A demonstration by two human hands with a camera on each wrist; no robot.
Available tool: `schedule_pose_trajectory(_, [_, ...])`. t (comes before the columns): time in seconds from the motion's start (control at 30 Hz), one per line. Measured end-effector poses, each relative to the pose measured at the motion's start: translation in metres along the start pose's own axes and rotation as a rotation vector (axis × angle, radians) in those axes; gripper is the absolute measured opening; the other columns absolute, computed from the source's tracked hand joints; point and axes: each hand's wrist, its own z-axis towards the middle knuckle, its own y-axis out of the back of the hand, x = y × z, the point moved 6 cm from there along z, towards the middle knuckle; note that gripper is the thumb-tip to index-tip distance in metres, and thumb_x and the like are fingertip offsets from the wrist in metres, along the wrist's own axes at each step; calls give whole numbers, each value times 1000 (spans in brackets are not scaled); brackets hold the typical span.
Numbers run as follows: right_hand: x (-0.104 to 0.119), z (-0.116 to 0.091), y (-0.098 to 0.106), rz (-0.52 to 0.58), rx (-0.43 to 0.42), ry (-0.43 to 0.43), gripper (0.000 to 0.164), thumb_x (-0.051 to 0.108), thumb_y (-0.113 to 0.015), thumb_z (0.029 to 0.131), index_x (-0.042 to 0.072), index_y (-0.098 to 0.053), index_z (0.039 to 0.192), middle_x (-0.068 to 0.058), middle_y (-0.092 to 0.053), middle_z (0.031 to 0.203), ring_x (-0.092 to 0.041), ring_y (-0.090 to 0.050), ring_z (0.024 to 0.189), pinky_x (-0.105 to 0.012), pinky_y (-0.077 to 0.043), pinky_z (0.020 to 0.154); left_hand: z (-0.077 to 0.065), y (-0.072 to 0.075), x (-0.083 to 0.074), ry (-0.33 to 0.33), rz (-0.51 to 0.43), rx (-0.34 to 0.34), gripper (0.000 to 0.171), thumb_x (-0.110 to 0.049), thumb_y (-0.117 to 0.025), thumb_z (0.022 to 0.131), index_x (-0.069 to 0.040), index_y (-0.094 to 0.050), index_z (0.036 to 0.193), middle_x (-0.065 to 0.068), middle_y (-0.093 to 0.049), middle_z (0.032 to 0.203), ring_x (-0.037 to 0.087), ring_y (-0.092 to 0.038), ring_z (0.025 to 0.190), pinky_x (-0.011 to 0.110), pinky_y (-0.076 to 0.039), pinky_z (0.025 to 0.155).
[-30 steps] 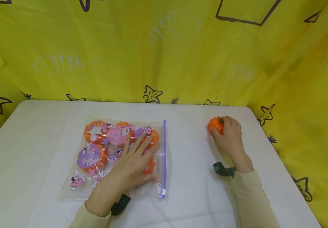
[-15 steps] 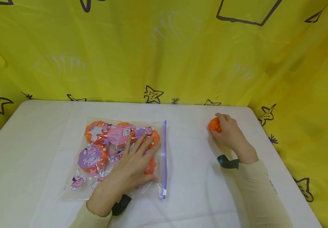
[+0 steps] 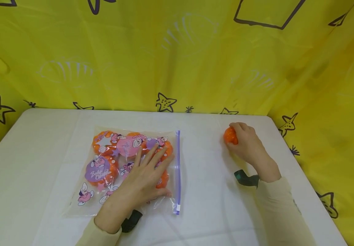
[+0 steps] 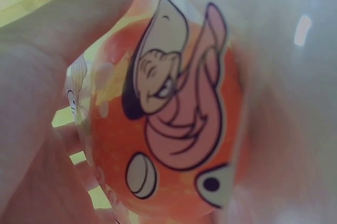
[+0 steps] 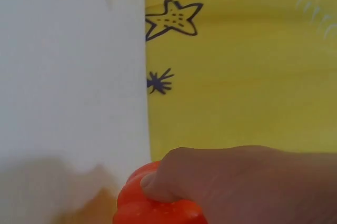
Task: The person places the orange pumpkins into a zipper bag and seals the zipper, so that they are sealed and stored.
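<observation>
A clear zip bag [image 3: 170, 201] with a purple slider edge and printed cartoon figures lies on the white table. Inside it are several orange lobed pieces [image 3: 112, 177] that look like small pumpkins. My left hand [image 3: 140, 181] rests on the bag's right half with fingers spread. In the left wrist view, one rounded orange piece [image 4: 116, 134] shows through the printed plastic beside the hand. At the table's far right, my right hand [image 3: 249, 145] grips a small orange pumpkin [image 3: 230, 136]. The right wrist view shows a digit pressed on the pumpkin [image 5: 152, 211]; its stem is hidden.
The white table [image 3: 201, 191] has rounded far corners. A yellow curtain [image 3: 177, 61] with starfish and fish drawings hangs behind it and along the right side. A dark camera mount [image 3: 245, 178] sits at the right wrist, another [image 3: 131, 221] at the left.
My right hand has turned over the pumpkin, so its green stem no longer shows, and the right forearm has swung slightly right. My left hand and the bag have stayed in place.
</observation>
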Motion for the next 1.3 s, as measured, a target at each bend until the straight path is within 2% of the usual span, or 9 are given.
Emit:
schedule_pose_trajectory(0.23, [18,-12,4,78,-41,32,52,8,-69,88,-5,-47,133,-29,-50,135,-48,-46,116,-63,-46,99,0,1,0,-9,10,-14,106,-59,-81,69,-22,-33,156,7,-27,164,34,-11,155,63,4,122])
schedule_pose_trajectory(0.5, [32,-25,-5,173,17,-17,58,12,-70,89,-1,-44,140,-25,-47,139,-43,-45,122,-61,-44,104,1,0,0,-5,6,-3,105,-58,-81,70,-22,-32,156,7,-26,165,34,-10,155,62,4,122])
schedule_pose_trajectory(0.73, [43,-29,-8,185,11,25,57,11,-71,88,-1,-46,138,-23,-49,139,-41,-47,123,-60,-43,106,1,0,2,11,16,16,105,-60,-80,70,-23,-31,156,7,-25,165,33,-9,155,62,5,122])
schedule_pose_trajectory(0.93, [52,-36,-9,203,51,55,58,12,-73,88,0,-46,139,-21,-50,139,-40,-49,122,-59,-45,104,1,0,3,3,37,4,105,-59,-81,70,-22,-33,155,8,-27,164,34,-10,155,64,3,122])
schedule_pose_trajectory(1.13, [63,-41,-12,240,46,119,56,10,-74,86,2,-49,136,-17,-55,135,-36,-52,120,-55,-46,104,1,-1,3,12,33,7,104,-58,-81,71,-23,-33,156,8,-27,164,34,-9,155,64,5,121])
schedule_pose_trajectory(1.3, [71,-44,-14,266,71,132,57,11,-76,85,5,-50,135,-14,-56,134,-32,-53,119,-54,-47,105,2,-1,2,12,27,8,104,-57,-81,71,-23,-32,156,9,-27,164,35,-10,155,64,4,121])
